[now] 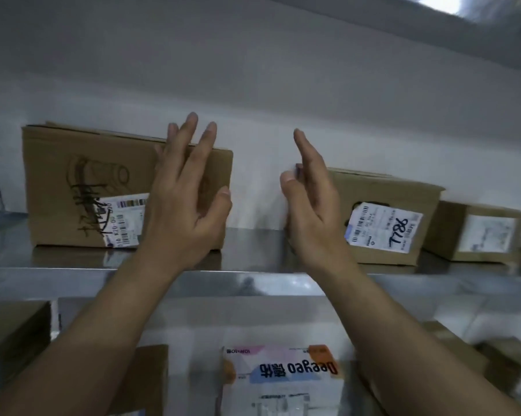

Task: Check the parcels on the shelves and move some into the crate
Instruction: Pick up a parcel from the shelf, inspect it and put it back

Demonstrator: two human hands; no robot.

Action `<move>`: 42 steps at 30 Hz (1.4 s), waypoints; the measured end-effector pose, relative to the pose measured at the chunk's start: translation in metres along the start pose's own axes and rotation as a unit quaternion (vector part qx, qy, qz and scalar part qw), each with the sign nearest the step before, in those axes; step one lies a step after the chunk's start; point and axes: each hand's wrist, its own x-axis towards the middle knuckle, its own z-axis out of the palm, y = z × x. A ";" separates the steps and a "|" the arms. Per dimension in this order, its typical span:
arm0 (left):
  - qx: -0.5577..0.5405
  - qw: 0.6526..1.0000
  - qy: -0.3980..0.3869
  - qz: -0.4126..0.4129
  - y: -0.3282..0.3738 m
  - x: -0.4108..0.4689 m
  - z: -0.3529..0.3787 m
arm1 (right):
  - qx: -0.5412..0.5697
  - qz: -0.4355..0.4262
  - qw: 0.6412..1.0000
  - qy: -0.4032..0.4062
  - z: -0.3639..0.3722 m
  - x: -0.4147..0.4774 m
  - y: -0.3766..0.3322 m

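Note:
Three cardboard parcels stand on the upper metal shelf [73, 277]. The large one [73, 181] at the left bears black scribbles and a label. My left hand [184, 190] is raised in front of its right end, fingers spread and straight, holding nothing. A lower parcel marked 7786 [397, 223] sits right of centre. My right hand [310, 199] is held edge-on at its left end, fingers straight; whether it touches the box is unclear. A smaller parcel [478, 232] stands at the far right. No crate is in view.
A white wall [253, 85] closes the back of the shelf. On the shelf below lie a white printed parcel [283, 382], brown boxes [19, 334] at the left and more parcels [493, 355] at the right. Another shelf's underside [493, 31] hangs overhead.

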 end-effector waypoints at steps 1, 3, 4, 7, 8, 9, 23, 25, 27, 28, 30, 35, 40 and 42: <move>-0.005 1.000 -0.007 0.008 0.010 0.000 0.011 | 0.002 -0.007 1.000 0.008 -0.017 0.002 0.001; -0.012 1.000 -0.021 0.011 0.024 -0.002 0.032 | 0.007 -0.021 1.000 0.019 -0.046 0.004 0.006; -0.018 0.999 -0.026 0.012 0.034 -0.001 0.046 | 0.002 -0.030 0.999 0.022 -0.066 0.006 0.009; -0.042 0.998 -0.036 -0.022 0.057 -0.001 0.085 | -0.009 -0.040 0.999 0.030 -0.118 0.010 0.026; -0.051 0.997 -0.046 -0.042 0.065 -0.003 0.096 | -0.017 -0.045 0.998 0.039 -0.134 0.010 0.033; -0.058 0.995 -0.052 -0.061 0.073 -0.004 0.111 | -0.031 -0.049 0.997 0.051 -0.156 0.010 0.041; -0.193 0.910 -0.050 -0.363 0.127 0.001 0.167 | 0.126 0.185 0.974 0.032 -0.241 0.011 0.143; -0.178 0.916 -0.037 -0.357 0.129 0.000 0.170 | 0.164 0.183 0.969 0.023 -0.244 0.011 0.147; -0.172 0.917 -0.030 -0.358 0.130 -0.001 0.171 | 0.189 0.188 0.964 0.013 -0.245 0.011 0.151; -0.174 0.916 -0.029 -0.361 0.129 -0.002 0.171 | 0.199 0.190 0.962 0.007 -0.246 0.011 0.152; -0.179 0.911 -0.032 -0.370 0.126 -0.001 0.171 | 0.220 0.197 0.955 -0.002 -0.246 0.013 0.153; -0.188 0.908 -0.046 -0.373 0.126 -0.001 0.170 | 0.254 0.220 0.942 -0.010 -0.247 0.017 0.148; -0.189 0.915 -0.042 -0.354 0.128 -0.002 0.170 | 0.270 0.225 0.936 -0.004 -0.246 0.018 0.151; -0.188 0.917 -0.042 -0.350 0.128 -0.003 0.169 | 0.263 0.222 0.939 -0.006 -0.245 0.017 0.154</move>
